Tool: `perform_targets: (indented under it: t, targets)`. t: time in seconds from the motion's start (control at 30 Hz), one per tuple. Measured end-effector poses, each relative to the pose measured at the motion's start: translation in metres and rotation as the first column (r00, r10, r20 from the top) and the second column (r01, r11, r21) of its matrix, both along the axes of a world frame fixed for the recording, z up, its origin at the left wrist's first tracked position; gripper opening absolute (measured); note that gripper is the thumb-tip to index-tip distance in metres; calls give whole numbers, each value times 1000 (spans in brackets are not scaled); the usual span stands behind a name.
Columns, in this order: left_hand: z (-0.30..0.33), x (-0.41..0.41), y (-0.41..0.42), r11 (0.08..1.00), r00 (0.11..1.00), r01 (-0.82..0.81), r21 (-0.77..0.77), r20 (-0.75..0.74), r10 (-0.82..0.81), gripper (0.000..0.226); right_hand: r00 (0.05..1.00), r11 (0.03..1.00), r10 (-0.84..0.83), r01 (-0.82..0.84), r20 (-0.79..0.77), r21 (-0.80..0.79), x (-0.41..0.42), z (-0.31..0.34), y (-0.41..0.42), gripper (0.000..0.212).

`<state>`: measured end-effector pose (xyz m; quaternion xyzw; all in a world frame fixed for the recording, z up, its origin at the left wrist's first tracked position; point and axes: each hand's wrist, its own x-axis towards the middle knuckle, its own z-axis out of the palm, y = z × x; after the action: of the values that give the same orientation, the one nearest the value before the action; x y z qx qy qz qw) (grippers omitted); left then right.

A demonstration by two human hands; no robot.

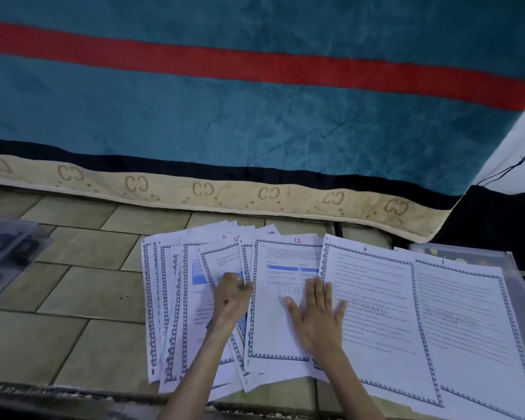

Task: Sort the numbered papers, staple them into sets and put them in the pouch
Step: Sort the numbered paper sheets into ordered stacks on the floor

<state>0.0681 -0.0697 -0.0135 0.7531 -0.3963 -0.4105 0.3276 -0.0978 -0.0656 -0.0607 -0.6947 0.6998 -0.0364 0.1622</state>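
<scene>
Numbered papers with blue chain borders lie fanned out on a tiled surface. A loose pile point(176, 298) spreads at the left. Sheet 12 point(276, 328) lies in the middle, sheet 6 point(373, 298) to its right, and sheet 1 point(464, 328) at the far right. My left hand point(231, 298) pinches the edges of sheets in the left pile, fingers curled. My right hand point(315, 313) rests flat with spread fingers on sheet 12, touching the edge of sheet 6.
A clear plastic case point(9, 256) with dark items sits at the far left. A clear pouch point(467, 253) peeks out from under the sheets at the right. A teal blanket point(255, 116) with a red stripe hangs behind the tiles point(73, 298).
</scene>
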Motion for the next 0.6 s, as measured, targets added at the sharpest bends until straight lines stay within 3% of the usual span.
perform_targets:
  t: [0.07,0.23,0.37,0.5,0.6]
  targets:
    - [2,-6,-6,998,1000,-4,66,-8,4,39,999,999,-32,32,30,2,-3,0,0,126]
    - [-6,-8,-16,994,998,51,99,-30,-49,25,996,997,75,-76,57,12,5,5,1,89]
    - [-6,-3,-13,998,1000,-26,62,-16,27,23,983,983,185,-186,13,8,11,4,-2,91]
    - [-15,15,-14,993,996,-85,77,-22,87,40,983,983,181,-182,-31,-8,-1,0,-8,93]
    - [-16,27,-12,989,990,-126,77,-46,130,26,986,986,161,-162,-43,-25,-11,-2,-8,91]
